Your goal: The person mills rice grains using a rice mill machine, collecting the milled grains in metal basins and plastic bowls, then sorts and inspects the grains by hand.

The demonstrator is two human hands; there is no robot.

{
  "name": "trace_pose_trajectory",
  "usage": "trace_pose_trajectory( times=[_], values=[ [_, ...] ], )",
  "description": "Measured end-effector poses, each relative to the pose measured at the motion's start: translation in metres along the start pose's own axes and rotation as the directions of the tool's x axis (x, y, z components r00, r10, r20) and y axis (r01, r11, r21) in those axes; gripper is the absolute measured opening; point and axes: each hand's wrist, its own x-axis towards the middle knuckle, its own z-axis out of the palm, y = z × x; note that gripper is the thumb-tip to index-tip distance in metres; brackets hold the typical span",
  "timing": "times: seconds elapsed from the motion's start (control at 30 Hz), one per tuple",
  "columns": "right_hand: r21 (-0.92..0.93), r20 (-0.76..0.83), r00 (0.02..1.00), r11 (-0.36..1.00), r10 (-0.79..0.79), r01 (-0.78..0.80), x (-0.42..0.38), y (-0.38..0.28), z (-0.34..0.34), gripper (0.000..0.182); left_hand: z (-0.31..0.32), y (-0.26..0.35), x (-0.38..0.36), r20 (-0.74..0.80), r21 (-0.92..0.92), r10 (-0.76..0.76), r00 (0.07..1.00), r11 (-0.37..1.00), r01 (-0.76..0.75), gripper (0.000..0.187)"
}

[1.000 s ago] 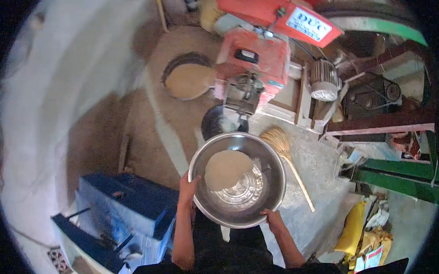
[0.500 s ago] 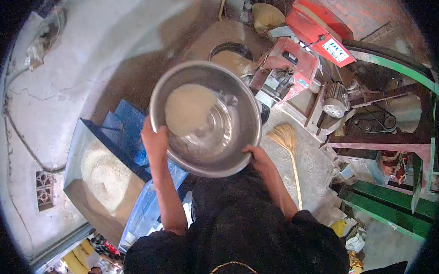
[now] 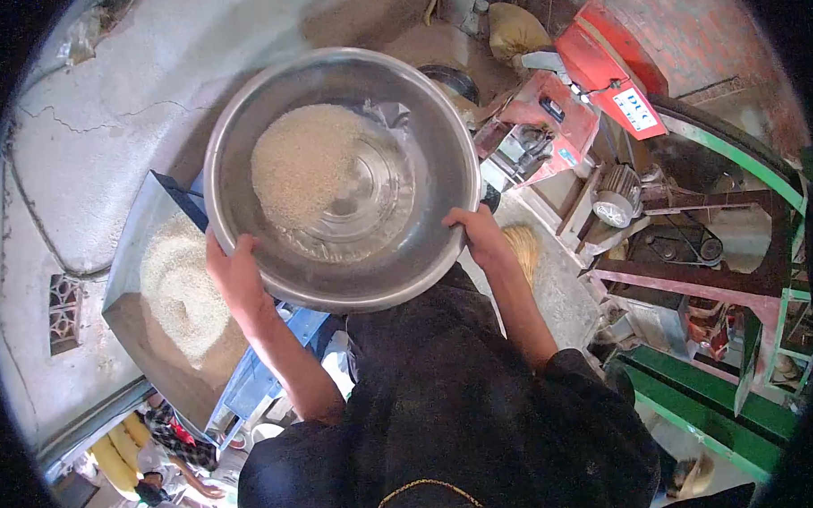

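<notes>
A wide metal basin (image 3: pixel 427 199) is held up in front of my body by both hands. Pale grain (image 3: pixel 305 163) lies heaped on the left part of its floor, and bare shiny metal shows to the right. My left hand (image 3: pixel 237 273) grips the rim at the lower left, thumb over the edge. On the lower right rim, my right hand (image 3: pixel 477 234) is closed with its thumb on top; its other fingers are hidden under the basin. Left of the basin stands a blue-framed hopper (image 3: pixel 127 317) with more grain in it, close to my left forearm.
A red machine (image 3: pixel 545 124) with a motor (image 3: pixel 618 196) stands to the right. A straw broom (image 3: pixel 521 250) lies partly behind my right arm. Green metal beams (image 3: pixel 698 405) are at lower right. Another person's arm (image 3: pixel 197 479) shows at lower left.
The basin has come up nearer to the camera and shifted left, with both hands still on its rim. It now covers more of the hopper and the dark tub behind.
</notes>
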Motion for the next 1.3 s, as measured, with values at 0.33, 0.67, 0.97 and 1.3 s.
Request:
trace_pose_trajectory(
  times=[0.33,0.67,0.97,1.3],
  values=[
    [-0.166,-0.075,0.994,0.984,-0.085,0.072,-0.014,-0.047,0.040,0.030,-0.032,0.010,0.001,-0.033,-0.177,-0.101,0.994,0.980,0.094,0.051],
    [-0.302,0.241,0.767,0.705,-0.595,0.642,-0.019,-0.165,0.127,0.041,-0.049,0.000,-0.009,-0.210,-0.527,-0.424,0.881,0.808,0.263,0.050],
    [-0.092,0.750,0.427,0.559,-0.506,0.824,-0.074,-0.243,0.295,0.043,-0.038,-0.032,-0.028,-0.151,-0.941,-0.576,0.804,0.334,0.062,0.039],
    [-0.050,0.834,0.254,0.391,-0.489,0.919,-0.271,-0.175,0.417,0.040,-0.033,-0.042,-0.026,-0.163,-0.937,-0.359,0.919,0.347,-0.031,0.043]
  ],
)
